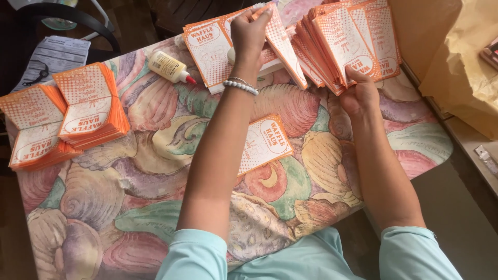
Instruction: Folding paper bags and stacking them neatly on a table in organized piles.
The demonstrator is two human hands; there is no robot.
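Note:
My left hand (250, 32) pinches the top of one orange and white printed paper sleeve (282, 44) and lifts it at the far middle of the table. My right hand (358, 92) grips the lower edge of a thick fanned stack of the same sleeves (353, 36), held upright at the far right. A beaded bracelet sits on my left wrist. One flat sleeve (267, 142) lies on the table between my forearms. More flat sleeves (210, 44) lie just left of my left hand.
A small glue bottle with a red tip (170, 67) lies at the far left of centre. Two stacks of folded sleeves (62, 119) sit at the left edge. The table (135, 197) has a shell-patterned cloth. Brown paper (461, 67) lies to the right.

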